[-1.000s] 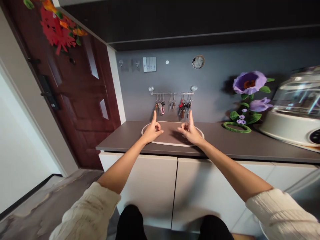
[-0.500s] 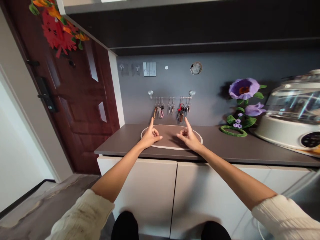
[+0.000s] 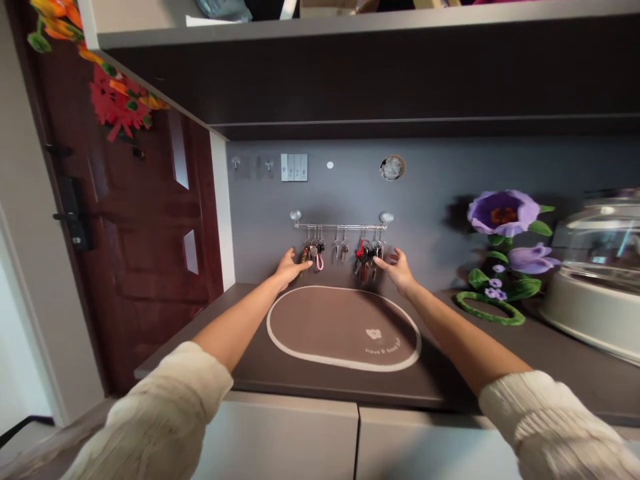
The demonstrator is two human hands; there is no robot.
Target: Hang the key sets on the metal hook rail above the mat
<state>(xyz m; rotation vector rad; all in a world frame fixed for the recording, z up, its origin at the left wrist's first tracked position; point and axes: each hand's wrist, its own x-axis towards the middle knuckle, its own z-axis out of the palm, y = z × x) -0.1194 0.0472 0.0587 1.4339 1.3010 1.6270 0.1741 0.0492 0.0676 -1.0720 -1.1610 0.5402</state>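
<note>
Several keys on rings hang from hooks on a clear rail (image 3: 343, 227) fixed to the grey back wall. At the left end of the bunch, my left hand (image 3: 291, 268) reaches up with thumb and fingers apart, close beside keys with a pink loop (image 3: 320, 262). On the other side, my right hand (image 3: 398, 269) is spread open next to the dark keys with a red tie (image 3: 361, 252); its thumb overlaps them in view, and I cannot tell whether it touches. Neither hand holds anything. Below lies an oval brown mat (image 3: 330, 327) with a pale rim.
Purple fabric flowers (image 3: 504, 212) with a green ring base stand on the counter (image 3: 245, 373) at right, beside a white appliance (image 3: 595, 300) with a clear top. A shelf (image 3: 350, 80) overhangs the wall. At left is a dark red door (image 3: 150, 267).
Both hands have moved forward to the hanging keys, and their fingers have opened from curled with the index fingers pointing. The view has shifted closer, showing more of the mat and shelf.
</note>
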